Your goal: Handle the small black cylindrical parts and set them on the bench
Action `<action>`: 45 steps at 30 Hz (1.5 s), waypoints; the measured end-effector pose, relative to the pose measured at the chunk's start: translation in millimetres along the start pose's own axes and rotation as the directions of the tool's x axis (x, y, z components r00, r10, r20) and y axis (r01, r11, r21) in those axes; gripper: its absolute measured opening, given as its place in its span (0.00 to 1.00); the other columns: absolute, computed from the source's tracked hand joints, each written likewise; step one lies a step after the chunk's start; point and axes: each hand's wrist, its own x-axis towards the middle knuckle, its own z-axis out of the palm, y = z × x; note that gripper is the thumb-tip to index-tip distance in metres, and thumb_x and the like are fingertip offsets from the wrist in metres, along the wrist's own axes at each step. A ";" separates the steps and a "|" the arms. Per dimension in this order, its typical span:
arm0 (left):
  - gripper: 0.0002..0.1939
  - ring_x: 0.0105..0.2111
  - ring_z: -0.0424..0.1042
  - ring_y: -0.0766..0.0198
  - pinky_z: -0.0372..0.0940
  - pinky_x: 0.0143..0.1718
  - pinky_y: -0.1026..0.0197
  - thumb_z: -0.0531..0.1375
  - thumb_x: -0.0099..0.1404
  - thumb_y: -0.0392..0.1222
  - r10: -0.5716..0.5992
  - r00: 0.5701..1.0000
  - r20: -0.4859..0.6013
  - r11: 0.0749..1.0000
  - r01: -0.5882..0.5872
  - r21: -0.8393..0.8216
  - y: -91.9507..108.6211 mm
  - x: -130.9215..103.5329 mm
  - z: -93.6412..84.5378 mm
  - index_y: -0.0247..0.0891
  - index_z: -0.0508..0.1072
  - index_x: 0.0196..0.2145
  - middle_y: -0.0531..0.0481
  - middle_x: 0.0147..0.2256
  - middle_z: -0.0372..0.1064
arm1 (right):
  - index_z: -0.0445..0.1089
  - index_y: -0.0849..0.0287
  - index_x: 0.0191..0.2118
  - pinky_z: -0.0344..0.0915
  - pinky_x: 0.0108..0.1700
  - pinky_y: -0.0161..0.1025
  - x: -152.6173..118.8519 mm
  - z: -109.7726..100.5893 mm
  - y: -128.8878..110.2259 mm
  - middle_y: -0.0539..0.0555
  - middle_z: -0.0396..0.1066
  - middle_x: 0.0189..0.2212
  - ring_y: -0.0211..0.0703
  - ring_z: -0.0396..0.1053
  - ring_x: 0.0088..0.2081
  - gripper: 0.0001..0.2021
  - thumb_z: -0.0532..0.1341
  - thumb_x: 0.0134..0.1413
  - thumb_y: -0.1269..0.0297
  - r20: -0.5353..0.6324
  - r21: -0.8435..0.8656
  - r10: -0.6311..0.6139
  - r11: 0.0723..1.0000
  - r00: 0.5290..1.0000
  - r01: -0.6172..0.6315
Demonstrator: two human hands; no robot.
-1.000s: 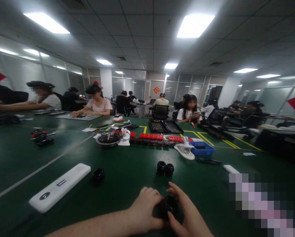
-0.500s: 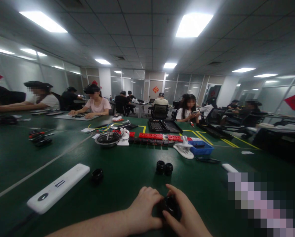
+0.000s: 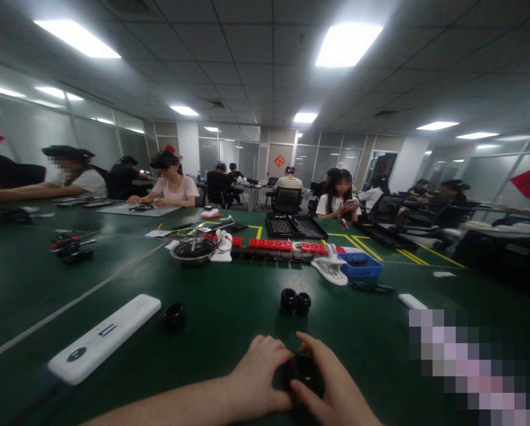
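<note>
Near the bottom centre, a dark round part [image 3: 307, 370] is held between both hands just over the green table [image 3: 220, 343]. My left hand [image 3: 262, 373] is closed round its left side, and my right hand [image 3: 331, 378] grips it from the right with thumb and fingers. The part's lower portion is dark and hard to make out. Beyond the hands, two glossy black rings [image 3: 288, 300] stand side by side, touching. Another black ring [image 3: 174, 316] lies to the left, by a white oblong device [image 3: 107, 337].
Farther back are a bowl of cables [image 3: 193, 249], red modules in a row [image 3: 271, 244], a white clip stand [image 3: 331, 269], a blue bin [image 3: 362, 265] and black trays [image 3: 295, 227]. Tools [image 3: 73, 248] lie at the left. Several people sit beyond.
The dark part has turned slightly between my hands, and my right thumb has shifted a little. Across the table, a seated person's hands have moved slightly.
</note>
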 end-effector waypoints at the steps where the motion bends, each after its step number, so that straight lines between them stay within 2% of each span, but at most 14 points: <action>1: 0.17 0.37 0.62 0.60 0.54 0.39 0.60 0.65 0.49 0.47 0.001 1.000 0.000 1.000 -0.001 0.006 -0.4 0.2 0.5 0.41 0.66 0.34 0.55 0.36 0.64 | 0.56 0.60 0.54 0.61 0.51 0.46 0.3 -0.1 0.4 0.58 0.66 0.46 0.49 0.64 0.48 0.28 0.57 0.43 0.71 -0.010 0.005 -0.002 1.000 1.000 0.002; 6: 0.16 0.36 0.62 0.60 0.54 0.38 0.60 0.63 0.51 0.50 -0.005 1.000 0.010 1.000 0.004 0.022 -1.6 0.8 1.0 0.41 0.66 0.35 0.54 0.35 0.64 | 0.57 0.59 0.53 0.62 0.49 0.46 -0.2 0.1 1.6 0.57 0.67 0.44 0.50 0.65 0.47 0.27 0.58 0.43 0.70 -0.053 0.019 -0.012 1.000 0.998 0.013; 14: 0.17 0.37 0.62 0.60 0.54 0.40 0.60 0.64 0.50 0.49 0.000 1.000 -0.023 1.000 -0.001 -0.019 -2.4 -0.4 1.3 0.40 0.67 0.36 0.53 0.37 0.64 | 0.52 0.63 0.56 0.56 0.54 0.50 -1.0 1.3 1.3 0.62 0.61 0.52 0.51 0.60 0.53 0.32 0.55 0.40 0.74 0.030 0.041 -0.097 0.995 0.995 0.095; 20: 0.17 0.36 0.63 0.59 0.55 0.39 0.59 0.65 0.49 0.48 0.002 1.000 -0.010 1.000 -0.003 -0.010 -0.1 -0.6 -0.6 0.40 0.67 0.36 0.53 0.36 0.65 | 0.54 0.61 0.55 0.59 0.52 0.48 -0.1 -0.9 -1.4 0.60 0.65 0.47 0.50 0.63 0.49 0.28 0.57 0.44 0.72 0.011 0.014 -0.038 0.999 0.999 0.038; 26: 0.18 0.37 0.63 0.59 0.55 0.40 0.59 0.65 0.49 0.48 -0.012 1.000 -0.009 1.000 0.012 -0.011 1.3 -0.6 -1.4 0.40 0.68 0.37 0.53 0.37 0.65 | 0.56 0.62 0.53 0.61 0.50 0.47 -0.5 0.0 1.2 0.60 0.66 0.45 0.49 0.65 0.47 0.26 0.55 0.44 0.73 -0.032 0.009 -0.082 0.997 0.996 0.082; 32: 0.20 0.38 0.63 0.59 0.55 0.41 0.59 0.65 0.50 0.48 -0.014 1.000 -0.005 1.000 0.014 -0.008 -0.9 -1.0 1.0 0.40 0.67 0.39 0.53 0.38 0.65 | 0.52 0.62 0.56 0.57 0.54 0.49 -1.7 1.7 2.1 0.61 0.61 0.52 0.50 0.60 0.52 0.31 0.54 0.40 0.75 0.054 0.076 -0.177 0.982 0.983 0.173; 35: 0.20 0.39 0.63 0.58 0.55 0.42 0.59 0.65 0.49 0.49 -0.003 1.000 -0.007 1.000 0.003 -0.009 -2.1 -0.2 0.6 0.39 0.68 0.38 0.52 0.38 0.65 | 0.50 0.63 0.57 0.54 0.55 0.51 -2.1 1.3 -0.1 0.63 0.58 0.54 0.52 0.57 0.54 0.33 0.56 0.40 0.73 0.077 0.071 -0.149 0.987 0.986 0.144; 41: 0.16 0.37 0.63 0.59 0.55 0.40 0.59 0.65 0.50 0.48 -0.002 1.000 -0.003 1.000 0.002 0.009 0.6 0.2 -2.0 0.40 0.68 0.35 0.53 0.36 0.65 | 0.53 0.60 0.55 0.58 0.52 0.47 -0.6 -1.8 -2.4 0.59 0.64 0.47 0.51 0.62 0.49 0.31 0.59 0.42 0.69 0.022 0.011 0.000 1.000 1.000 0.000; 45: 0.17 0.37 0.63 0.60 0.55 0.40 0.59 0.65 0.49 0.47 0.002 1.000 -0.018 1.000 -0.003 -0.008 1.6 -0.5 -2.0 0.40 0.68 0.35 0.54 0.36 0.66 | 0.53 0.60 0.55 0.59 0.51 0.47 0.8 0.0 1.5 0.58 0.65 0.45 0.49 0.63 0.47 0.29 0.56 0.43 0.72 0.002 0.018 -0.020 1.000 1.000 0.020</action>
